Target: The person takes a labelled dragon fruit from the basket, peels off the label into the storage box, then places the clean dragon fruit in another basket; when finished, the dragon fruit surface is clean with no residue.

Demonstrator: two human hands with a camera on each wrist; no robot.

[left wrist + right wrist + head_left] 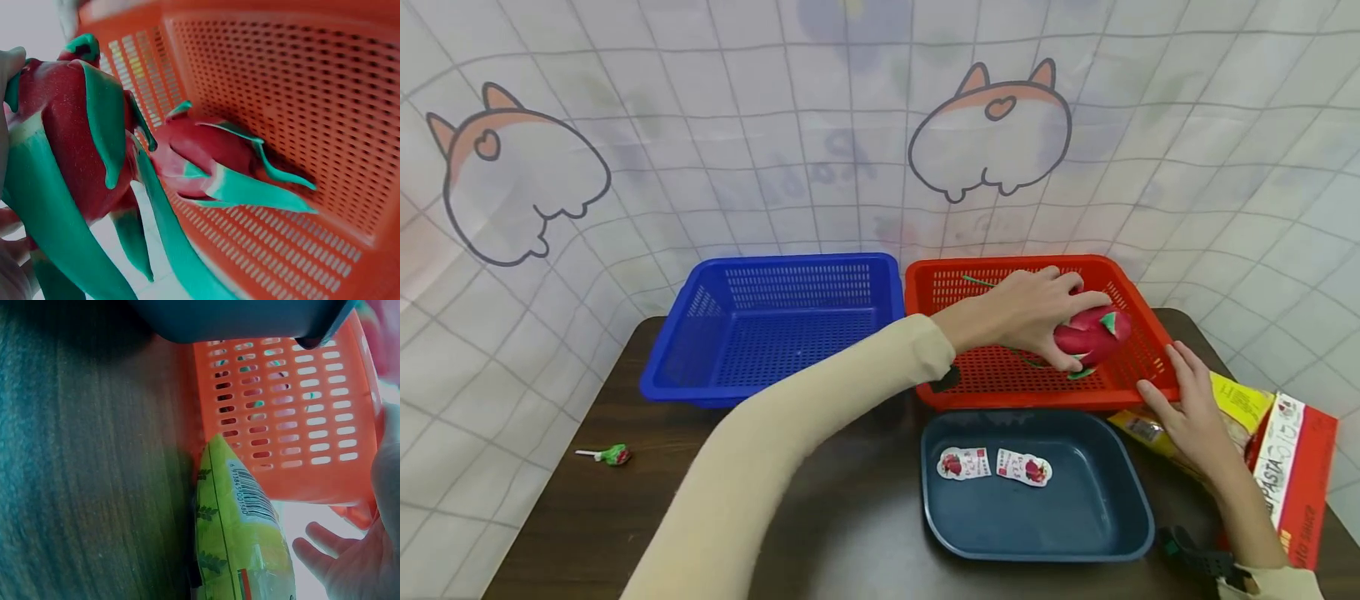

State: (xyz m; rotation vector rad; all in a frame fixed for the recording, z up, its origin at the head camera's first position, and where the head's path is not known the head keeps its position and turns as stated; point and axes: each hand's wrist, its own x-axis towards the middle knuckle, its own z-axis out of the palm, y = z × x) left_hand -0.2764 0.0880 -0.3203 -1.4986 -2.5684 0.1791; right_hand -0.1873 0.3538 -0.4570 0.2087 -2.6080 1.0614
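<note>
My left hand (1037, 312) reaches across into the red basket (1030, 400) and grips a dragon fruit (1093, 333) with long green leaves. In the left wrist view this held dragon fruit (69, 144) is close up, with fingers at the left edge. A second dragon fruit (203, 150) lies in the basket, mostly hidden by the arm in the head view. My right hand (1191, 417) touches the basket's near right corner with fairly straight fingers. Beneath that hand lies a yellow bag (1240, 404), its barcode side showing in the right wrist view.
The blue basket (658, 387) stands left of the red one. In front, a dark teal tray (1037, 525) holds two fruit-printed labels (1026, 468). A red and white pasta box (1296, 475) lies at the right, and a lollipop (613, 455) at the table's left.
</note>
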